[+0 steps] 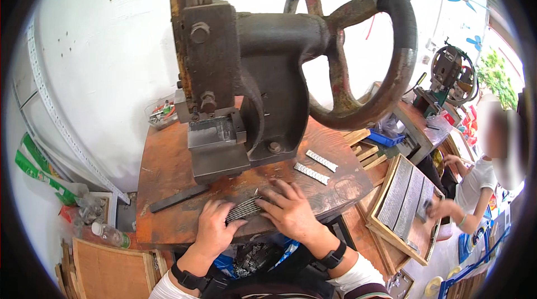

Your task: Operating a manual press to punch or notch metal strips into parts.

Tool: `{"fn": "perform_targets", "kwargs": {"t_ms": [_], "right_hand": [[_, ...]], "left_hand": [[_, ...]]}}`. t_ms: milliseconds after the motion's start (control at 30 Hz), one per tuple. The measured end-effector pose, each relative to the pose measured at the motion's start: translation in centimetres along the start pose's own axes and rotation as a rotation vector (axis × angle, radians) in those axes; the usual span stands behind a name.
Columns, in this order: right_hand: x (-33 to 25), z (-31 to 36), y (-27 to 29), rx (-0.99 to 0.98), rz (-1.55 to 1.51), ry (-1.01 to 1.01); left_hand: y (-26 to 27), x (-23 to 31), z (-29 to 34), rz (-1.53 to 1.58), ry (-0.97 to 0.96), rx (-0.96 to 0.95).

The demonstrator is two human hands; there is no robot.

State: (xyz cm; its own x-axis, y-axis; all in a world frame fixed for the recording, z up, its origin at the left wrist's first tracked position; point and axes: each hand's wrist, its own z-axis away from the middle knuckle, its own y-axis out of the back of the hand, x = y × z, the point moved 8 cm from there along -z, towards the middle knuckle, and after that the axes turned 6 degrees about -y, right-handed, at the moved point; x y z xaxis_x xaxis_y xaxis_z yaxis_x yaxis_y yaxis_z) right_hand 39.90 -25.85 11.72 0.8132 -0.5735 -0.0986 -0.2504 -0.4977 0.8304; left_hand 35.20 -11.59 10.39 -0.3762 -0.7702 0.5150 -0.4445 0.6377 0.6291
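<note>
A bundle of thin, ridged metal strips lies near the front edge of the wooden bench, below the press. My left hand is closed around its left end, thumb on the near side. At the other end is my right hand, fingers spread, with the tips at or touching the strips; the exact contact is hard to see. Behind my hands stands a dark hand press with a metal die block under its ram. Two pale toothed strips lie to the right of the press base.
A flat dark bar rests left of my hands. The press's large handwheel rises at upper right. A clear tub sits behind the press. On the right, a person works beside a wooden-framed tray of metal strips. A plastic bottle is at lower left.
</note>
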Motion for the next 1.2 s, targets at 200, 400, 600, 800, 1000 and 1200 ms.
{"fn": "perform_targets", "kwargs": {"t_ms": [200, 400, 600, 800, 1000, 1200], "right_hand": [[0.0, -0.7, -1.4, -0.047, -0.326, -0.075], [4.5, 0.4, 1.0, 0.167, -0.356, -0.176], [15.2, 3.8, 3.8, 0.117, 0.057, -0.730], [14.0, 3.7, 3.1, 0.062, -0.019, -0.629], [13.7, 4.9, 3.0, 0.200, -0.118, -0.525], [14.1, 4.2, 4.7, 0.267, -0.132, -0.604]], "left_hand": [[-0.2, 0.2, -0.6, 0.057, 0.056, -0.043], [-2.5, 1.7, -1.0, -0.248, -0.040, -0.136], [-2.3, 2.4, -0.9, -0.267, -0.089, -0.049], [-2.2, 1.6, -0.6, -0.238, -0.057, -0.042], [-1.7, 1.6, -0.9, -0.192, -0.013, 0.002], [-1.7, 1.7, -1.1, -0.130, -0.053, -0.014]]}}
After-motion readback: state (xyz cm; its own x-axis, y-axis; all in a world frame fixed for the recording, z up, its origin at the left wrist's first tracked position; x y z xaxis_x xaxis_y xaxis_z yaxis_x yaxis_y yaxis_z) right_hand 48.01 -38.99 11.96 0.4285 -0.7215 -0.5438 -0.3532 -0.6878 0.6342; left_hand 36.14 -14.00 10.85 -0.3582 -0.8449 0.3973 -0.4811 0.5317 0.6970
